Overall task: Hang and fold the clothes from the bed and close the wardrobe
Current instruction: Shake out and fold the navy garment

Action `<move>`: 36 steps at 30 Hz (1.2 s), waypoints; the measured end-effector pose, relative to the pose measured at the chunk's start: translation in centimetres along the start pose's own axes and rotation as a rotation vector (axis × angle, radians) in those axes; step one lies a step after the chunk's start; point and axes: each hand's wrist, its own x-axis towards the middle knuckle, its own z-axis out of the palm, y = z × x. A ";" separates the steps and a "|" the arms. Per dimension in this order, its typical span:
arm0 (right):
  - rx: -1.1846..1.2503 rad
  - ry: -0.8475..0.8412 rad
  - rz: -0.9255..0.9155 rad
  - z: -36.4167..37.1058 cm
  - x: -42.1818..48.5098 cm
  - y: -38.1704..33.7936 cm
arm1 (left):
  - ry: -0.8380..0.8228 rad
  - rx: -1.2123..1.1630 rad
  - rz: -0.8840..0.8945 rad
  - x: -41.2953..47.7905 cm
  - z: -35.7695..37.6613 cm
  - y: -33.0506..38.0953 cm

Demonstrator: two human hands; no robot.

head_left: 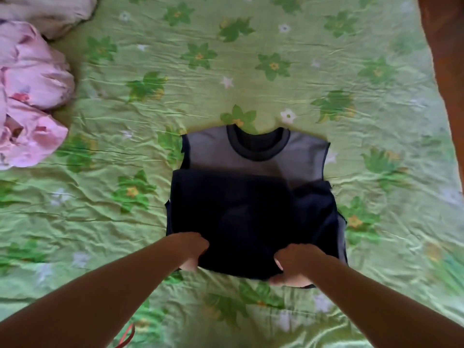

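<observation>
A dark navy top with a grey chest panel and a dark round collar lies flat on the green flowered bedsheet, collar pointing away from me. Its lower part is folded up over the body. My left hand grips the near left corner of the folded cloth. My right hand grips the near right edge, with its fingers tucked under the fabric. The sleeves are folded out of sight.
A heap of pink flowered bedding is piled at the left edge of the bed. A brown wooden surface borders the bed on the right. A red strap shows at the bottom left.
</observation>
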 end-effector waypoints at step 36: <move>-0.123 0.882 0.067 -18.5 7.8 12.2 | 1.044 -0.093 -0.048 5.1 -17.0 -12.4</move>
